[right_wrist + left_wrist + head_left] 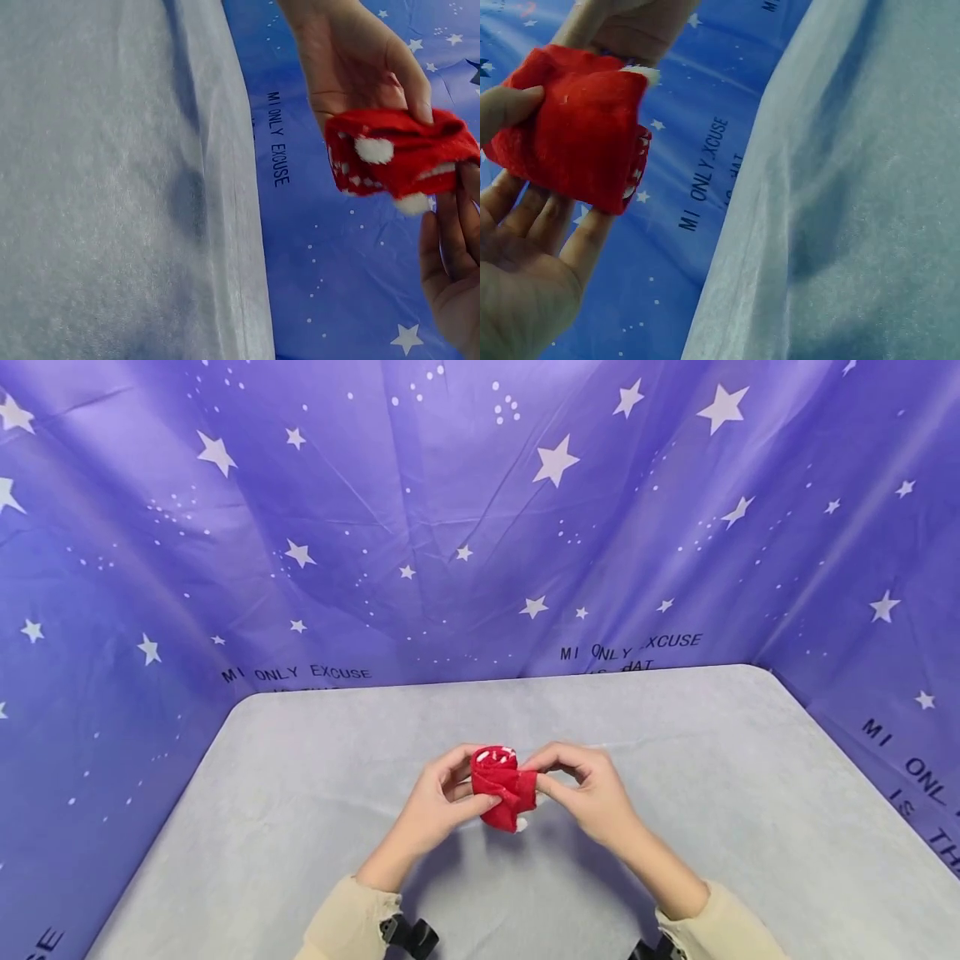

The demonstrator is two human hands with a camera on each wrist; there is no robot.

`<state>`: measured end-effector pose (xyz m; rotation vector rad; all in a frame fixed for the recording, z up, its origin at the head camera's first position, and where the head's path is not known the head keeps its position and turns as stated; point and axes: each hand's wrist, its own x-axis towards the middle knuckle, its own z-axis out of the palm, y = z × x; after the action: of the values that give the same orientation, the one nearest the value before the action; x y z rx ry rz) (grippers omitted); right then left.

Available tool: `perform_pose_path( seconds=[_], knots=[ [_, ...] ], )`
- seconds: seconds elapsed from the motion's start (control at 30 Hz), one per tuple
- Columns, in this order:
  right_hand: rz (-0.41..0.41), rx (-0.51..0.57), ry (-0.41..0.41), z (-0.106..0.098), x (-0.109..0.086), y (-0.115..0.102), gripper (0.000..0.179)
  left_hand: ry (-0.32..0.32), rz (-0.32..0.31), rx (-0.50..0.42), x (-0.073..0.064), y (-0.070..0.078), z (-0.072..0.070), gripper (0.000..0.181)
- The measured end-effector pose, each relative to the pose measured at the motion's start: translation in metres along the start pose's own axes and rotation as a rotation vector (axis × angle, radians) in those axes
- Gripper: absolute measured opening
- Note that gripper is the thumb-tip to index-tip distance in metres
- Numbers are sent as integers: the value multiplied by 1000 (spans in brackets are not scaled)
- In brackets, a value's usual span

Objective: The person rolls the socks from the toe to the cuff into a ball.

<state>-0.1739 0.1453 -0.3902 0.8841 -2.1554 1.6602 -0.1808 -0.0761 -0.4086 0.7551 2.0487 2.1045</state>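
red cloth bundle (495, 789), rolled, white pompoms (373, 150) on it, held up off the grey table (337, 752). left hand (442, 802) grips its side, thumb on the near face, fingers behind; right hand (600, 797) pinches the loose flap at the other side. looks light, soft, fuzzy – unlikely to slip or break, but apt to unroll; best held round the rolled body, flap by its edge.

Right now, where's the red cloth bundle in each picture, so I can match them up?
Head: the red cloth bundle is just below the middle.
Left wrist: upper left.
Right wrist: by the right edge, a bit above halfway down.
Shared landmark: the starry curtain with black letters shows in all three.
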Motion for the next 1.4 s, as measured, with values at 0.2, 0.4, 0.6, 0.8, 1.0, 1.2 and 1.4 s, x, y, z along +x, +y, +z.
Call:
perform_pose_path(
  seconds=[0.2,0.4,0.6,0.8,1.0,1.2,1.4],
  knots=[
    [51,69,-42,-3,-4,-1,13,-26,26,57,-11,3,-4,40],
    [92,47,-45,-4,-2,-2,11,-85,45,105,-17,5,-9,34],
    [163,38,-60,-1,1,-6,8,-156,101,121,-19,7,-14,28],
    [146,66,-84,5,2,-7,7,-167,125,90,-18,6,-16,26],
    [110,99,-72,8,-2,-8,12,-90,95,38,-19,6,-13,35],
    [127,138,-24,12,-6,-13,11,15,48,-7,-18,5,-14,45],
    [200,217,93,15,-6,-19,8,35,105,-67,-18,3,-10,50]
  ],
)
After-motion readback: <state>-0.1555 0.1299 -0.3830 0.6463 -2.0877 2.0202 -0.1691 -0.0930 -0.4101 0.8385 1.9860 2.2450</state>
